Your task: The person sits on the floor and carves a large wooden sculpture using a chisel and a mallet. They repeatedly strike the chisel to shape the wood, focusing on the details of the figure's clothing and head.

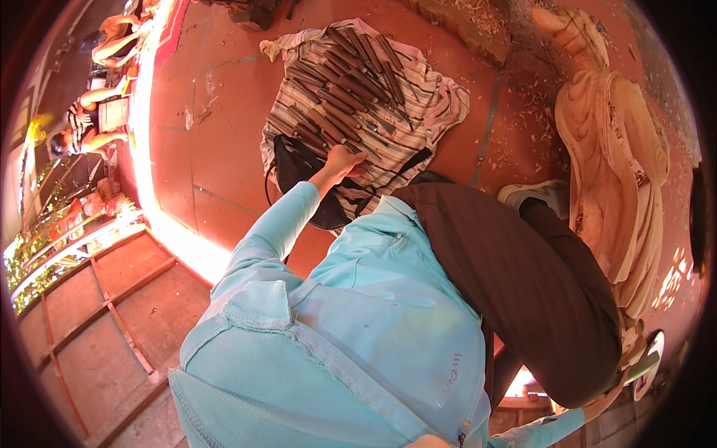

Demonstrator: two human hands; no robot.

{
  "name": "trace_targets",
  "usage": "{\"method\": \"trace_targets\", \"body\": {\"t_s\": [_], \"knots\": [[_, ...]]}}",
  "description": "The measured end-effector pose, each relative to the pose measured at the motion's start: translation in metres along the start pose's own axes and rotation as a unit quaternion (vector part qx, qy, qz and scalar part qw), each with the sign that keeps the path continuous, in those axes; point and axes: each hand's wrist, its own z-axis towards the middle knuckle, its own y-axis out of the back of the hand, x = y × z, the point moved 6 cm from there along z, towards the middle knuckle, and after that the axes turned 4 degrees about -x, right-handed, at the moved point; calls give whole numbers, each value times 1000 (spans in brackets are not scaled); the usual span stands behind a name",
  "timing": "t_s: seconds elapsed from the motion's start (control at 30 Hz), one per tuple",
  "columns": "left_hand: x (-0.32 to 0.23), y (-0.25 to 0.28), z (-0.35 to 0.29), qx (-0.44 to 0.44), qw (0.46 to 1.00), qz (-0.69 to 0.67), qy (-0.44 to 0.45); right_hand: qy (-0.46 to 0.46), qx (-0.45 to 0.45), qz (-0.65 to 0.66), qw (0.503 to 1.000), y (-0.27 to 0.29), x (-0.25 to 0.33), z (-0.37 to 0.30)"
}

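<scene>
Many carving chisels (340,86) with brown wooden handles lie in rows on a striped cloth (441,101) spread over the red floor. My left hand (343,163) reaches to their near ends, beside a black bag (295,160). Its fingers are drawn together; whatever they grip is too small to make out. At the far lower right, my right hand (603,401) is by the base of a carved wooden figure (609,142) lying along my right side. A green and white rounded object (648,366) is close to it. The right fingers are too unclear to read.
A block of wood (467,30) stands at the top, with shavings (523,127) scattered on the floor. My bent, brown-trousered leg (515,261) lies between cloth and figure. Two people (89,123) sit far left, beyond a bright sunlit strip.
</scene>
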Motion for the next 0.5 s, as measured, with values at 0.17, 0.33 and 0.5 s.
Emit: {"method": "trace_targets", "body": {"t_s": [0.17, 0.33, 0.5], "knots": [[7, -13, -5, 89, 984, 151, -34, -43, -15, 28, 999, 1, 0, -6], [16, -13, -23, 13, 992, 129, 4, -52, -4, 64, 997, -3, 5, -2], [38, -13, -4, -51, 997, 22, 44, -36, -15, 37, 999, -2, -3, -5]]}}
